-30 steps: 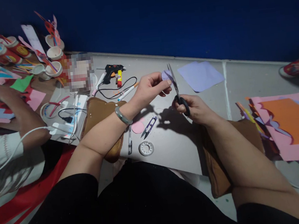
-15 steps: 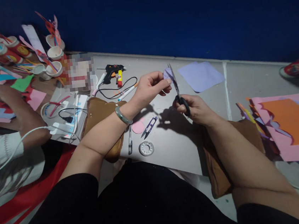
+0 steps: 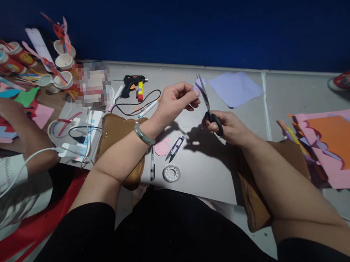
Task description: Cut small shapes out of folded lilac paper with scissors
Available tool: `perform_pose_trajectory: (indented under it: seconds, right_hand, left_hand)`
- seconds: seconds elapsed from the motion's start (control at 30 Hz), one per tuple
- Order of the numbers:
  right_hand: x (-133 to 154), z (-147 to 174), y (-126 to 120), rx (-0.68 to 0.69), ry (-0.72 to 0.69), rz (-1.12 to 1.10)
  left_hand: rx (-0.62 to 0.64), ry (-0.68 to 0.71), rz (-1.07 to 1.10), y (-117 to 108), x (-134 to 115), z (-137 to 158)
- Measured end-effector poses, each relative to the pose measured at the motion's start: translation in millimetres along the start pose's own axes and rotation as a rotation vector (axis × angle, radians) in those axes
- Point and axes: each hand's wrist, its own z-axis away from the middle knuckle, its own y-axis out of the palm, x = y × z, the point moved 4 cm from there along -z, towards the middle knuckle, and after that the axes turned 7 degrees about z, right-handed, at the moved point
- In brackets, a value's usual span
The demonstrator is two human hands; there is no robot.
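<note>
Pinched in the fingertips of my left hand [image 3: 181, 97] is a small piece of purple paper [image 3: 201, 82]. My right hand [image 3: 224, 126] is closed round the black handles of a pair of scissors [image 3: 206, 98]. Their blades point up and stand slightly apart at the purple piece. A larger sheet of purple paper [image 3: 236, 88] lies flat beyond the scissors. Below my hands, on the table, are a pink paper circle [image 3: 162, 148], thread snips [image 3: 176, 148], a pen [image 3: 152, 166] and a white roll of tape [image 3: 171, 173].
A black glue gun [image 3: 131, 84] with its cable and a glue stick [image 3: 140, 91] lie at the back. Brown cushions [image 3: 117, 133] sit under my forearms. Pink and orange paper sheets [image 3: 339, 143] are on the right. At the left, another person's arm [image 3: 27, 125] is near paper cups [image 3: 64, 61].
The purple piece has turned and shifted a little to the right between the scissor blades. Both hands stay in nearly the same place.
</note>
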Motion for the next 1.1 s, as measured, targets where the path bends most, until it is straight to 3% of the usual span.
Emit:
perform_pose_trajectory:
  seconds: [1.1]
  right_hand:
    - [1.8,0.4,-1.0,-0.022,0.031,0.022]
  left_hand:
    - [-0.057,-0.045,-0.020,-0.7,-4.1,0.4]
